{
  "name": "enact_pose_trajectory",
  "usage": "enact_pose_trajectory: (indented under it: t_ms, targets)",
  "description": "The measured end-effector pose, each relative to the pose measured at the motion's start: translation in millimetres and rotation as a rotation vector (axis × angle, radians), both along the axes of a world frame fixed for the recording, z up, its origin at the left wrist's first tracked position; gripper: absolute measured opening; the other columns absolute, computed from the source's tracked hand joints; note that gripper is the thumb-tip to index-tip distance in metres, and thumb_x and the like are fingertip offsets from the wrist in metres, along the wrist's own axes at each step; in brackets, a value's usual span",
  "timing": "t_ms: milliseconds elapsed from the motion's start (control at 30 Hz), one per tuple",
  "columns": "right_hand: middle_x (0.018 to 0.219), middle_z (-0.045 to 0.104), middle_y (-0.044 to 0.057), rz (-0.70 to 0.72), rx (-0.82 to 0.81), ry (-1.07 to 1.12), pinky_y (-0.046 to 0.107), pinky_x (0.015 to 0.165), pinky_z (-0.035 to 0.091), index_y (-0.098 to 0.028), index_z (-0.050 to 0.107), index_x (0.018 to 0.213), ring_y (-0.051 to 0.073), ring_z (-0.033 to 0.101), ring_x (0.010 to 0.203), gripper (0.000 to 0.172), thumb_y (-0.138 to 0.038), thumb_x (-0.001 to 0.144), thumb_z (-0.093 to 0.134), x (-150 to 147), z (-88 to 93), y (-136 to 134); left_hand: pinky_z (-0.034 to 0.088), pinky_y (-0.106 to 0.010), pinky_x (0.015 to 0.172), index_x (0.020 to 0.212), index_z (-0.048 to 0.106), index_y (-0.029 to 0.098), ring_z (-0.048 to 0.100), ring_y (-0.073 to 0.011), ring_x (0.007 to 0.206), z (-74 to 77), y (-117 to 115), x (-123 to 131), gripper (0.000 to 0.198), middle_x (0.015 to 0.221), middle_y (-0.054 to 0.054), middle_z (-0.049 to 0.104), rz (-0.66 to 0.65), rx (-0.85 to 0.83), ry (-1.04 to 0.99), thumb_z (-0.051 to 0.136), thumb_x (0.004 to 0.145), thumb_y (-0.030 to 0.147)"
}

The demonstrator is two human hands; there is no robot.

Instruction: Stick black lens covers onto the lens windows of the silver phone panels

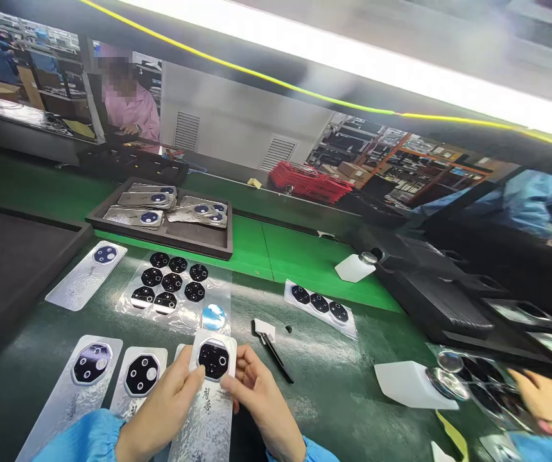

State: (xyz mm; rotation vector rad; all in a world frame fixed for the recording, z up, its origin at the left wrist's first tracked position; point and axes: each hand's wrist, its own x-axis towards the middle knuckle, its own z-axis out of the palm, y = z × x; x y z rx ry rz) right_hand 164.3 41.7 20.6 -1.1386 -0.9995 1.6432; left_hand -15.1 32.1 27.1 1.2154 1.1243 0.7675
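My left hand (163, 401) and my right hand (261, 401) both grip one silver phone back cover (208, 410) with a black octagonal camera ring (213, 359) at its top. The left thumb presses the cover's left edge, and the right fingers pinch its right edge just under the ring. Two more silver covers (138, 378) (88, 369) lie to the left of it on the mat. Behind them a clear sheet (172, 285) carries several black octagonal rings. A round blue film (213, 316) lies just beyond the held cover.
A black tray (199, 240) at the back holds several covers. One cover (88, 273) lies alone at left. A short strip of rings (320, 303), a black pen-like tool (276, 356) and white bottles (353, 268) (413, 384) sit at right. Another person's hand (543, 398) works at far right.
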Motion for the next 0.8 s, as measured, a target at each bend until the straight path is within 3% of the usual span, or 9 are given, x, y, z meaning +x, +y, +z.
enact_pose_trajectory:
  t_ms: [133, 300, 400, 567, 700, 800]
  targets:
    - [0.089, 0.071, 0.003, -0.032, -0.015, 0.033, 0.025, 0.074, 0.048, -0.017, 0.066, 0.091, 0.017, 0.063, 0.082, 0.041, -0.047, 0.071, 0.084, -6, -2.9, -4, 0.036, -0.040, 0.108, 0.133, 0.057, 0.025, 0.038, -0.0327, 0.139, -1.4, 1, 0, 0.049, 0.138, -0.007, 0.059, 0.108, -0.103, -0.016, 0.052, 0.093, 0.053]
    - [0.082, 0.071, 0.002, -0.012, -0.118, 0.180, 0.027, 0.068, 0.047, -0.017, 0.065, 0.095, 0.017, 0.065, 0.073, 0.039, -0.048, 0.076, 0.080, -8, -3.7, -3, 0.042, -0.037, 0.100, 0.121, 0.064, 0.022, 0.056, -0.0293, 0.120, 8.2, 4, 4, 0.044, 0.125, -0.005, 0.067, 0.130, -0.146, -0.138, 0.057, 0.089, 0.052]
    - [0.083, 0.073, 0.002, -0.013, -0.167, 0.257, 0.028, 0.067, 0.048, -0.018, 0.063, 0.102, 0.019, 0.067, 0.074, 0.042, -0.045, 0.076, 0.080, -8, -1.1, -2, 0.045, -0.035, 0.092, 0.131, 0.056, 0.022, 0.063, -0.0250, 0.104, 14.7, 6, 5, 0.050, 0.113, -0.005, 0.071, 0.136, -0.232, -0.234, 0.057, 0.089, 0.050]
    - [0.087, 0.075, 0.005, -0.032, -0.189, 0.299, 0.033, 0.073, 0.050, -0.016, 0.063, 0.110, 0.024, 0.070, 0.080, 0.051, -0.046, 0.073, 0.082, -11, 1.4, -2, 0.045, -0.034, 0.088, 0.146, 0.037, 0.021, 0.064, -0.0225, 0.095, 13.9, 7, 5, 0.068, 0.097, -0.002, 0.070, 0.179, -0.306, -0.289, 0.059, 0.087, 0.046]
    - [0.088, 0.075, 0.006, -0.043, -0.184, 0.291, 0.036, 0.074, 0.051, -0.016, 0.062, 0.114, 0.026, 0.071, 0.081, 0.056, -0.047, 0.071, 0.082, -12, 2.0, -2, 0.045, -0.033, 0.084, 0.145, 0.038, 0.022, 0.064, -0.0213, 0.091, 10.6, 8, 5, 0.068, 0.089, 0.000, 0.067, 0.187, -0.318, -0.264, 0.060, 0.085, 0.047]
    - [0.087, 0.075, 0.005, -0.043, -0.152, 0.270, 0.034, 0.071, 0.051, -0.017, 0.056, 0.125, 0.025, 0.072, 0.079, 0.064, -0.048, 0.074, 0.080, -13, 2.6, -4, 0.046, -0.034, 0.083, 0.138, 0.041, 0.024, 0.066, -0.0224, 0.092, 11.4, 9, 7, 0.065, 0.100, -0.003, 0.070, 0.164, -0.271, -0.279, 0.064, 0.083, 0.049]
